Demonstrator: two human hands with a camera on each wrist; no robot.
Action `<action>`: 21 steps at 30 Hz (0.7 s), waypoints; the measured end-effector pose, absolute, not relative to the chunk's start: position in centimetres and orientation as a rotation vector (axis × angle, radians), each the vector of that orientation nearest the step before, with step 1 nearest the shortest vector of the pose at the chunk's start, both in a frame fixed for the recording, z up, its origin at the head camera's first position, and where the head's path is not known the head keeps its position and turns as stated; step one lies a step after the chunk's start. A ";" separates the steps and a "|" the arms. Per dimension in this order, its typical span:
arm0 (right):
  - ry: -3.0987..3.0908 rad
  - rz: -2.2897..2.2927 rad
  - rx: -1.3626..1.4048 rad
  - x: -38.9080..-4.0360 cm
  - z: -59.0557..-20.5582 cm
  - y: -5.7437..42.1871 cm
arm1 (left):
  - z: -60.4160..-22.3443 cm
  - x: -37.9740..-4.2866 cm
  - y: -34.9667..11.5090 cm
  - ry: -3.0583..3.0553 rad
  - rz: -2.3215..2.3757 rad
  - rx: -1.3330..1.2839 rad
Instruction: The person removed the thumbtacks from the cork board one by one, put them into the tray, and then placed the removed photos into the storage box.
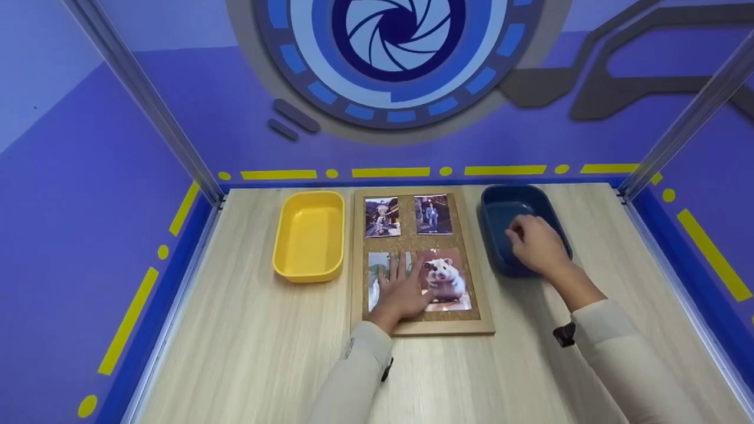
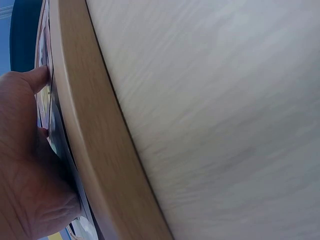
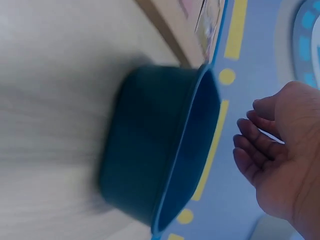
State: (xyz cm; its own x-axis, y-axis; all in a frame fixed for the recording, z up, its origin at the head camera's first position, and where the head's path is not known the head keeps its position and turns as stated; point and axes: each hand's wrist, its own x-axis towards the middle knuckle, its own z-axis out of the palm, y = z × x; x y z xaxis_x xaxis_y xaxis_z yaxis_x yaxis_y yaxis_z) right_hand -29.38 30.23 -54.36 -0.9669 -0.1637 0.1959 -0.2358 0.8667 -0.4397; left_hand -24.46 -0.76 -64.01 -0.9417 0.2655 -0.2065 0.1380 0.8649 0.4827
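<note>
A wood-framed cork board (image 1: 406,242) lies on the table with several photos on it. My left hand (image 1: 403,294) rests flat on its lower part, fingers spread, covering much of a greenish photo (image 1: 374,294) and touching the edge of the hamster photo (image 1: 447,282). In the left wrist view, that hand (image 2: 25,155) lies along the board's wooden edge (image 2: 95,115). My right hand (image 1: 537,244) hovers above the dark blue bin (image 1: 495,247). In the right wrist view, the right hand's fingers (image 3: 252,150) are loosely curled, apart from the bin, and no object shows between them.
A yellow bin (image 1: 309,235) stands left of the board. Two smaller photos of people, one on the left (image 1: 383,217) and one on the right (image 1: 433,214), are on the board's upper part. A patterned purple wall (image 1: 194,106) borders the table (image 1: 247,353) behind and at both sides.
</note>
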 end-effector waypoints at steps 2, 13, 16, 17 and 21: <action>-2.871 0.715 0.346 -28.8 -54.2 29.3 | -63.9 -24.4 -0.7 2.774 0.685 0.309; -2.840 0.790 0.491 -26.7 -56.0 23.7 | -64.7 -24.6 -0.8 2.775 0.672 0.286; -2.850 0.853 0.482 -26.4 -57.4 22.7 | -64.2 -24.5 -0.7 2.775 0.660 0.289; -2.857 0.882 0.469 -26.3 -57.9 22.5 | -64.2 -24.5 -0.7 2.774 0.664 0.288; -2.854 0.976 0.415 -26.0 -59.7 21.8 | -64.0 -24.5 -0.7 2.767 0.654 0.286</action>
